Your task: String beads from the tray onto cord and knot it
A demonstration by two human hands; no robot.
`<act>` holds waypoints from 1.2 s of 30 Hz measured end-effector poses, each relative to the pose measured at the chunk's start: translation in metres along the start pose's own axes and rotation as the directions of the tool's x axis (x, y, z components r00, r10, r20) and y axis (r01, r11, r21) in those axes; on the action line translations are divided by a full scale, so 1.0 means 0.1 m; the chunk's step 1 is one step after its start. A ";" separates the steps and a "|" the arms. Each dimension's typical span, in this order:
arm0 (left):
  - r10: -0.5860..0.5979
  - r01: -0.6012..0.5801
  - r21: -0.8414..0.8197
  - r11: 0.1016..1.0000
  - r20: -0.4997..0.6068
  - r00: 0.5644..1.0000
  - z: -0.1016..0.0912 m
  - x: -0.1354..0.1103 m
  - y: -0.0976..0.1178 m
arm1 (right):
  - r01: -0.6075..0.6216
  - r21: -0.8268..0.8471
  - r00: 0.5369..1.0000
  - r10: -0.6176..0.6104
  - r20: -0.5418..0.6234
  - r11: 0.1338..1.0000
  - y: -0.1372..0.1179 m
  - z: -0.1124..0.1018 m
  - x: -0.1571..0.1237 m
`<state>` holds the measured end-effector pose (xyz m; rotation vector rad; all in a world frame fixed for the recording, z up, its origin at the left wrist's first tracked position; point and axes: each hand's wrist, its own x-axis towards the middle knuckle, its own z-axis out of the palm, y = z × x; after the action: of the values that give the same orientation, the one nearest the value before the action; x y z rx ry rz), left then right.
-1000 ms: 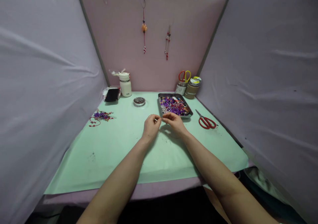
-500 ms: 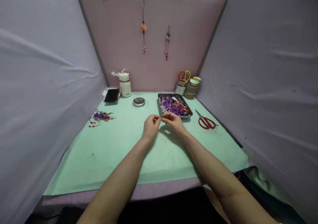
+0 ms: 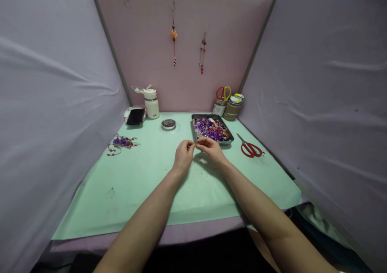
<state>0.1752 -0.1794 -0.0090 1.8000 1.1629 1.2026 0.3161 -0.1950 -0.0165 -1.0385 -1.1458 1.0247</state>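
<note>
My left hand [image 3: 184,154] and my right hand [image 3: 211,149] meet fingertip to fingertip above the mat, just in front of the bead tray. Each is closed in a pinch of thumb and forefinger. What lies between the fingertips is too small to make out. Faint thin strands show on the mat below the hands. Behind my right hand stands a metal tray [image 3: 232,139] filled with purple, red and clear beads [image 3: 208,128], with some cord on top.
Red-handled scissors [image 3: 251,149] lie at right. A wire spool [image 3: 168,124], white bottle [image 3: 151,105] and phone [image 3: 136,117] stand at back left, above a beaded bundle [image 3: 122,142]. A scissors cup [image 3: 219,107] and jar [image 3: 232,108] stand at back right. Beaded charms [image 3: 173,35] hang behind.
Both hands keep the same pinch at almost the same spot. The whole view has shifted very slightly; nothing on the mat has been moved.
</note>
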 end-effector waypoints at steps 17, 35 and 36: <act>0.005 -0.005 0.003 1.000 0.015 1.000 0.00 0.00 0.02 | 0.001 0.005 1.000 -0.001 0.004 1.000 -0.02 0.00 -0.01; -0.012 0.013 -0.026 1.000 0.033 0.999 0.00 0.00 0.01 | -0.009 0.006 1.000 0.009 -0.003 1.000 -0.02 -0.01 0.00; -0.013 0.014 -0.027 1.000 0.032 0.999 0.00 0.00 0.02 | -0.009 0.002 1.000 0.009 -0.003 1.000 -0.02 -0.01 0.00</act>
<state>0.1754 -0.1798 -0.0075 1.7825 1.1335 1.1724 0.3169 -0.1953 -0.0147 -1.0441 -1.1378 1.0312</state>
